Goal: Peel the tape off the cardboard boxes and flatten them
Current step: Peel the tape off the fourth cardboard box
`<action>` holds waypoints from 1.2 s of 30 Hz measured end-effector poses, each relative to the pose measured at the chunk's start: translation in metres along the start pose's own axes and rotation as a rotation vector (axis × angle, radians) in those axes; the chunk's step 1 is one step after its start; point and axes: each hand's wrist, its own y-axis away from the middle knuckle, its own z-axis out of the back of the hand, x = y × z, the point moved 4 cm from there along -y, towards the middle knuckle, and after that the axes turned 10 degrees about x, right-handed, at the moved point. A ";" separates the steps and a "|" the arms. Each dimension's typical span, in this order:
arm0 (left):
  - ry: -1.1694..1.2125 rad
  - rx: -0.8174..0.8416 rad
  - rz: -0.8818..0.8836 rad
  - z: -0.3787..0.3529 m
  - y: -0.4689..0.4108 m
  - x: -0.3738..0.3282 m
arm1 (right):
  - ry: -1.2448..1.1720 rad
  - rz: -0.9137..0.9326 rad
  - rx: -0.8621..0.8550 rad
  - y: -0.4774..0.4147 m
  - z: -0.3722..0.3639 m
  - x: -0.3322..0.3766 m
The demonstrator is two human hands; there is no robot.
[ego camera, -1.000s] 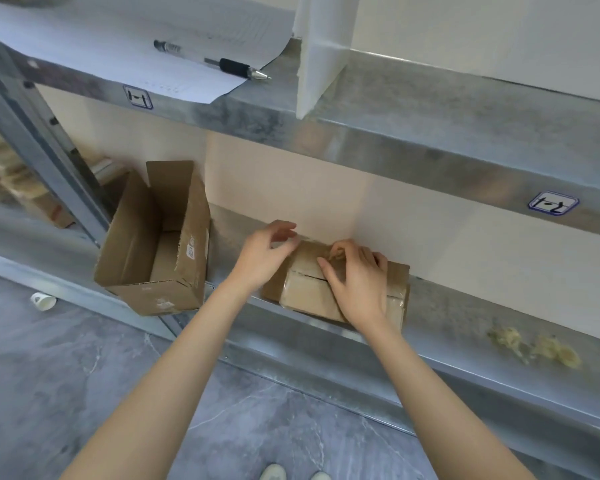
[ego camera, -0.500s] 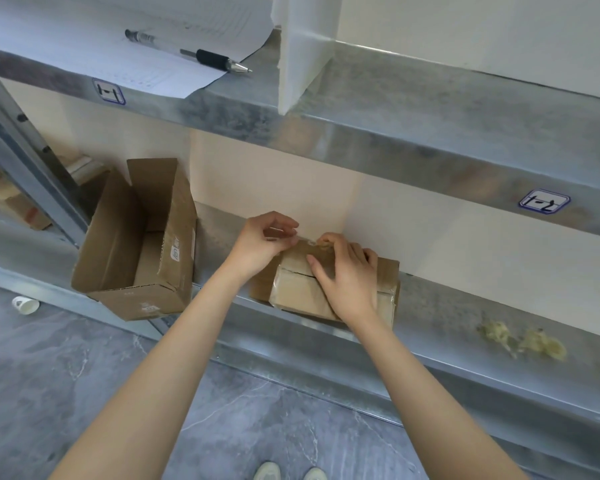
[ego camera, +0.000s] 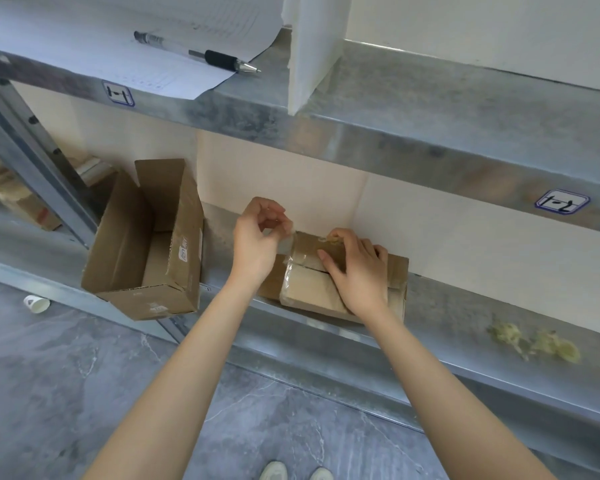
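Observation:
A small taped cardboard box lies on the lower metal shelf. Clear tape runs over its top and left end. My left hand is raised at the box's back left corner and pinches the loose end of the tape between thumb and fingertips. My right hand lies on top of the box, fingers spread toward the back edge, holding it down. A second, larger cardboard box stands open on the same shelf to the left.
The upper shelf overhangs the work, carrying paper sheets, a pen and a white divider. Crumpled tape scraps lie on the lower shelf at right. A paper cup sits on the grey floor; my shoes show below.
My left hand has lifted up and away from the box's corner, drawing the tape end with it. My right hand stays pressed on the box.

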 end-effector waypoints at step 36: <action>-0.580 0.053 -0.199 0.012 0.020 0.016 | 0.029 -0.002 0.093 -0.001 -0.004 0.005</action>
